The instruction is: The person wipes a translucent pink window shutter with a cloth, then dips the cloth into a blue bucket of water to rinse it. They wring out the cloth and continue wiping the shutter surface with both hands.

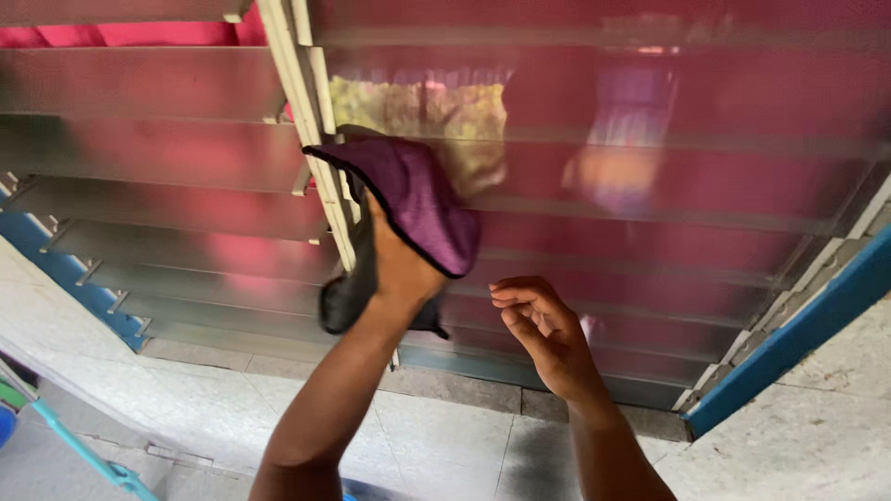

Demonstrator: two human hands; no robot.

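My left hand [401, 264] is raised against a louvred window and grips a purple cloth [418, 199] with a dark edge. The cloth drapes over the hand and presses on a frosted glass slat [575, 172] beside the cream centre post [311, 111]. A dark part of the cloth hangs below the wrist. My right hand [543, 325] hovers lower and to the right, fingers curled loosely, holding nothing, just in front of the lower slats.
Rows of tilted glass slats [158, 153] fill the view, pink showing behind them. A blue window frame [798, 339] runs at the right, another blue strip [56, 264] at the left. Pale tiled sill [445, 436] lies below. A teal rod [88, 455] stands at bottom left.
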